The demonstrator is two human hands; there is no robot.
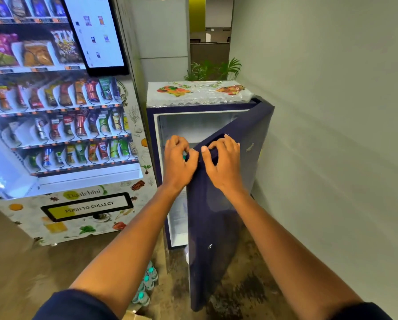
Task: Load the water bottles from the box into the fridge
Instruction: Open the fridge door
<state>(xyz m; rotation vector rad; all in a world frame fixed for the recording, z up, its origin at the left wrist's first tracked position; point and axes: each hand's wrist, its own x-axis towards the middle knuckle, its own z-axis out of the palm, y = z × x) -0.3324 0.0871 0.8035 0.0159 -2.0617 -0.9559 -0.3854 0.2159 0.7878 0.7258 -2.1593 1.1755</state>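
Note:
A small dark blue fridge (152, 135) stands against the wall with its door (216, 215) swung partly open towards me. My right hand (223, 162) grips the top edge of the door at its handle recess. My left hand (178, 161) sits just left of it at the door's edge, fingers curled; a bit of teal shows under them, and what it holds is unclear. Several water bottles (147, 282) with teal caps stand on the floor below my left arm, next to a corner of the cardboard box (133, 316). The fridge's upper inside looks bare.
A lit snack vending machine (62, 135) fills the left side, close to the fridge. A plastic-covered mat with fruit prints (198, 92) lies on the fridge top. A grey wall (332, 135) runs along the right. The floor is brown and stained near the fridge.

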